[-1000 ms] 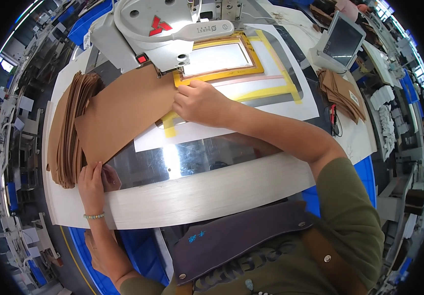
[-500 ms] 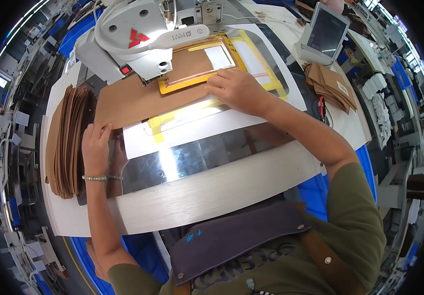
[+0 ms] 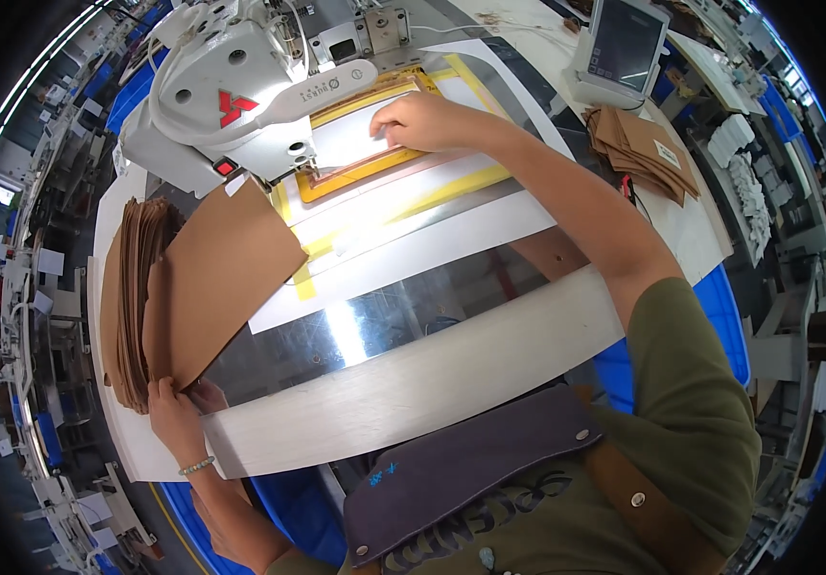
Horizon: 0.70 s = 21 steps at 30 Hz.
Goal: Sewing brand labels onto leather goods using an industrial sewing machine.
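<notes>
At the near left of the table, my left hand (image 3: 175, 417) pinches the lower edge of a flat brown panel (image 3: 231, 273). The panel slants up toward the sewing machine (image 3: 231, 101), beside a thick stack of brown pieces (image 3: 133, 297). Whether it is leather or some other sheet, I cannot tell. My right hand (image 3: 432, 123) is over the right part of a yellow-edged rectangular frame (image 3: 355, 180) by the machine head. Its fingers are bent and a little apart, with nothing seen between them. Inside the frame, white surface shows.
Under the frame lies a white sheet with yellow tape strips (image 3: 413, 213) on a shiny metal plate (image 3: 384, 321). At the far right stand a small screen (image 3: 624, 48) and a pile of brown pieces (image 3: 638, 153). Blue bins (image 3: 720, 316) are below the table's edge.
The brown panel has come out of the frame and swung left and toward me in my left hand. My right hand has let go of it and moved up over the frame.
</notes>
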Tool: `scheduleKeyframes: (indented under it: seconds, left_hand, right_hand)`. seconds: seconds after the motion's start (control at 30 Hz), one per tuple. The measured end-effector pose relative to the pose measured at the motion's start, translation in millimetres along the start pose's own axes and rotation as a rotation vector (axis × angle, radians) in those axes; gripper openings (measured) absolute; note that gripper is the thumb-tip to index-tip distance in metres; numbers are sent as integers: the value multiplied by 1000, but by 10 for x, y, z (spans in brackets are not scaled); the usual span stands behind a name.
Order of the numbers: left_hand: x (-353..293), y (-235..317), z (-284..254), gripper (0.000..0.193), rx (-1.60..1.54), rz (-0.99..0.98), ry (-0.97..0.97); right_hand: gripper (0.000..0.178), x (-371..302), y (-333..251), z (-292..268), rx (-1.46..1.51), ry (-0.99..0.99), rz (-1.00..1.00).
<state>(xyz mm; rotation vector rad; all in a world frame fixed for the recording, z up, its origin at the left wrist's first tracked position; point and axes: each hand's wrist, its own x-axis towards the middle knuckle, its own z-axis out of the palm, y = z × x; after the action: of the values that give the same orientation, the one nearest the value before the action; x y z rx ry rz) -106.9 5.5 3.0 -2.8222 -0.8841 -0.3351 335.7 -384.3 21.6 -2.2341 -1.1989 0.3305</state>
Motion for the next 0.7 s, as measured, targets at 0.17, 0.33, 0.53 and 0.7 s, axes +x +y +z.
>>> scheduleKeyframes:
  seconds: [0.17,0.33,0.53,0.7]
  left_hand:
    - [-18,52,101,28,-29,-25,80]
    - [-67,55,257,26,-130,11,230]
    - [-81,19,302,24,-255,-28,247]
    - [-107,27,293,23,-329,-131,244]
  right_hand:
    - [35,535,-256,261,434,-230,204]
    - [28,909,-388,432,644,-308,268]
    - [27,1000,-287,589,944,-273,355]
    - [30,685,-205,317,675,101,255]
